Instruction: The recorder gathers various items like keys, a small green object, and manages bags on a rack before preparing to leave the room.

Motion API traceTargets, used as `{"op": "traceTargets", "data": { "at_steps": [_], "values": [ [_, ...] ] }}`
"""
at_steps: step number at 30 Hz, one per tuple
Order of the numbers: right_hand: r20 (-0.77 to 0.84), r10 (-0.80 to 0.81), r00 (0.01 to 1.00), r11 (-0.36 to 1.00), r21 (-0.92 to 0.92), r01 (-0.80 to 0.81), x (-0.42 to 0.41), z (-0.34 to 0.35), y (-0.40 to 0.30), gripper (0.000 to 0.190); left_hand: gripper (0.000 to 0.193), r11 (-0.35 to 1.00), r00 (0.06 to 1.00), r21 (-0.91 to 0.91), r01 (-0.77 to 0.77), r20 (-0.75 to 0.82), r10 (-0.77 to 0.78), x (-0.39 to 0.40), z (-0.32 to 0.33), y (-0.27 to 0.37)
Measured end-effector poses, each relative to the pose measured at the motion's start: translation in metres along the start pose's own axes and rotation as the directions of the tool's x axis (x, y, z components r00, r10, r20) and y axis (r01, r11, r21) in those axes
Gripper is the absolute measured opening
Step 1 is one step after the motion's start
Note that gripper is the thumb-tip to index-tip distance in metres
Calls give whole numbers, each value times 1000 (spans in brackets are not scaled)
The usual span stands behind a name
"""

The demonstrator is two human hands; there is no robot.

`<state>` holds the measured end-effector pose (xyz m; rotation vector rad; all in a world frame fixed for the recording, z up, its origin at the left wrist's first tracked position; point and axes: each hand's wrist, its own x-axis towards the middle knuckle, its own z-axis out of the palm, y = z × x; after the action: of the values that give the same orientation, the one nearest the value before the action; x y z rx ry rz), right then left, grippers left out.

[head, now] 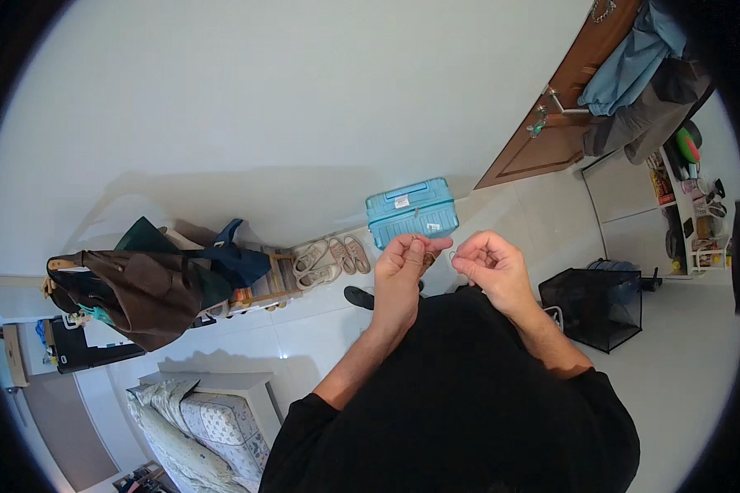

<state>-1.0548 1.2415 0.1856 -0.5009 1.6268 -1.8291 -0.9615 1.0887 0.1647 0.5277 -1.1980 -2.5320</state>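
Observation:
Both hands are raised in front of the black shirt, a short way apart. My left hand (405, 262) pinches a small, thin item between thumb and fingers; it looks like metal, but its kind is too small to tell. In my right hand (487, 262), thumb and forefinger hold a thin wire-like loop (452, 254). Whether the two small items are joined cannot be seen. Beyond the hands, a light-blue hard-shell suitcase (412, 209) lies on the floor against the wall.
Pairs of shoes (333, 262) stand beside a low wooden rack (282, 271). Coats and bags (142, 283) hang at left, above a mattress (222, 425). A black mesh basket (592, 308) is at right, and a wooden door (542, 145) at upper right.

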Motion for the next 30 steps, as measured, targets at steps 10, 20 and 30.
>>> {"op": "traceTargets", "data": {
  "at_steps": [10,20,30],
  "values": [
    [-56,-1,998,1000,3,2,0,-7,1,14,9,801,976,573,-175,-6,218,-3,10,1],
    [-9,-45,999,999,23,45,4,-5,10,10,14,928,996,369,-59,-36,77,-4,5,2],
    [106,-49,993,990,-128,63,8,-4,12,9,12,948,993,295,116,-32,-111,-15,-7,3]
  ]
}}
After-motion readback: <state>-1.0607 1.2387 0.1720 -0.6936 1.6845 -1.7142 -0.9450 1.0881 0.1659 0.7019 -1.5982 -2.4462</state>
